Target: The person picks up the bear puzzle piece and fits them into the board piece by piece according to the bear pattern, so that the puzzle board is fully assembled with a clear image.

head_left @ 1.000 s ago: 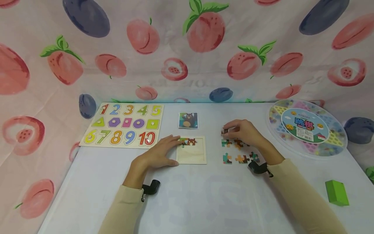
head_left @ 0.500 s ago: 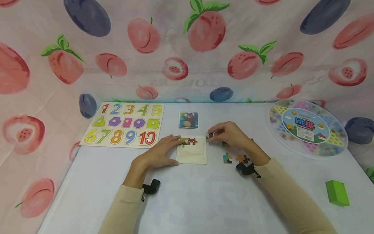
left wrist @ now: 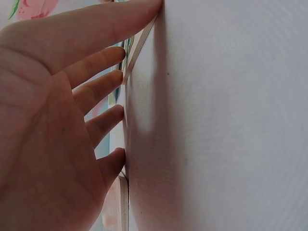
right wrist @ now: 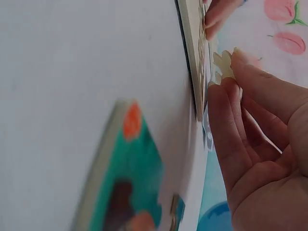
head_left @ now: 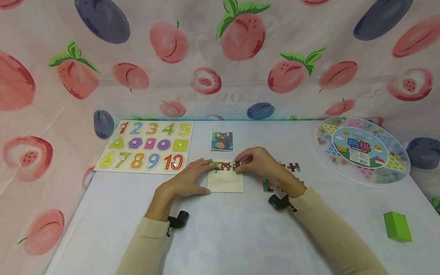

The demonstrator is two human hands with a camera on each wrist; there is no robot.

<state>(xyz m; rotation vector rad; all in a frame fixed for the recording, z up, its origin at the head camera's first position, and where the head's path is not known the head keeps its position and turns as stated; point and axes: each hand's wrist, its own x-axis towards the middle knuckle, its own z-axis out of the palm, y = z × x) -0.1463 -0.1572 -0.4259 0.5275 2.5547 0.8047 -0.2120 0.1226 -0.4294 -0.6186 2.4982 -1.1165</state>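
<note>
My right hand (head_left: 258,163) pinches a jigsaw piece (right wrist: 223,63) between thumb and fingertips, right at the upper right corner of the wooden puzzle tray (head_left: 225,183). In the head view the fingers partly cover that piece. Joined bear-picture pieces (head_left: 225,166) lie along the tray's top edge, at the upper left. My left hand (head_left: 185,179) rests at the tray's left side with fingers spread, its fingertips on the upper left corner and the thumb at the lower left. Loose jigsaw pieces (head_left: 293,167) lie in rows right of the tray, partly hidden by my right hand and wrist.
Behind the tray lies a small bear picture card (head_left: 221,141). A number and shape board (head_left: 144,147) is at the back left. On the right are a round Chinese checkers box (head_left: 364,149) and a green block (head_left: 397,227). A fruit-print cloth (head_left: 206,46) hangs behind the table.
My right hand has carried a jigsaw piece leftward from the loose rows to the tray's upper right corner. My left hand has stayed in place.
</note>
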